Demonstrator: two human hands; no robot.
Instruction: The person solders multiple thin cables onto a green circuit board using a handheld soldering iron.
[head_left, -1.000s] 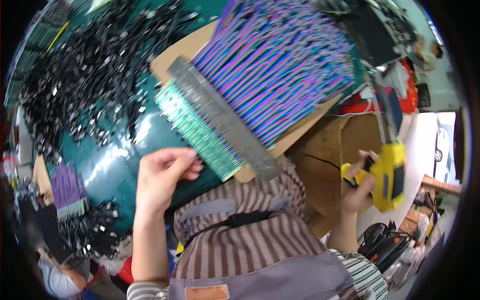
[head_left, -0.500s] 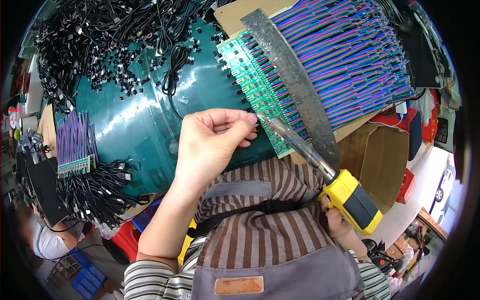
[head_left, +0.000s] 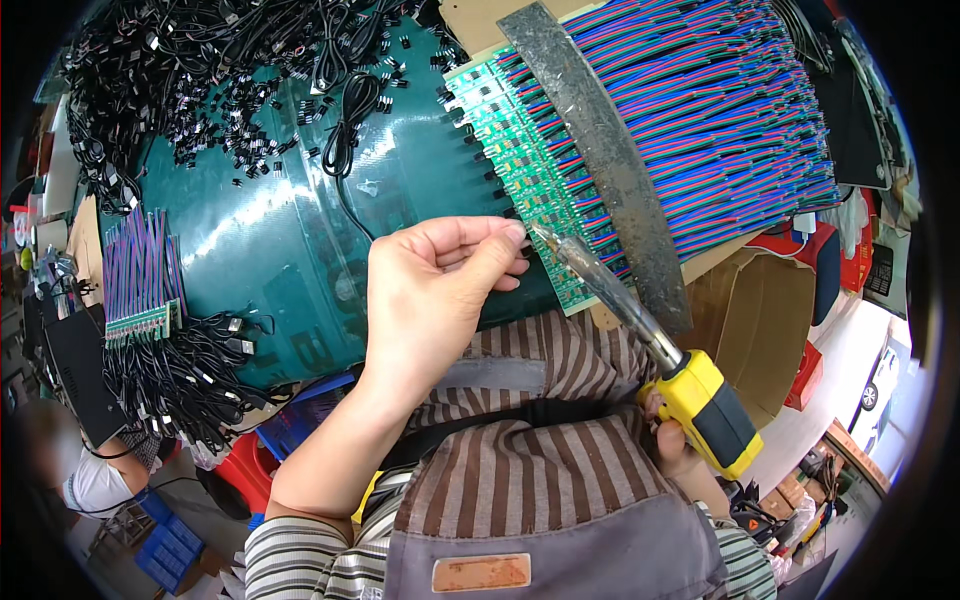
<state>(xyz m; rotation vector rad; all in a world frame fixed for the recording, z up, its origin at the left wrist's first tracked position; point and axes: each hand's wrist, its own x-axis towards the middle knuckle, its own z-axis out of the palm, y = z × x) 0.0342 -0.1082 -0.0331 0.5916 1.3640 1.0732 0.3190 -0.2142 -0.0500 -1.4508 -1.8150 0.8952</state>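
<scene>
My left hand [head_left: 430,285] is closed in a pinch at the left edge of a row of green circuit boards [head_left: 515,165]. A thin black cable [head_left: 352,215] runs from a coiled bundle into this hand; its end is hidden by my fingers. In my right hand [head_left: 672,440] is a yellow and black soldering gun [head_left: 708,412], its long metal barrel slanting up to the left. The barrel's tip is at the board edge, just right of my left fingertips. A dark, worn metal bar [head_left: 610,150] lies across the multicoloured wires [head_left: 720,130] attached to the boards.
Piles of black cables [head_left: 200,50] and small black connectors [head_left: 240,130] cover the far left of the green mat [head_left: 260,250]. Boards with wires and cables [head_left: 140,320] lie at left. A cardboard box [head_left: 765,320] stands at right. Another person [head_left: 95,480] is at lower left.
The view has shifted slightly, so the boards and bar appear a little further right. Both hands keep their grips, with the soldering tip still close to my left fingertips.
</scene>
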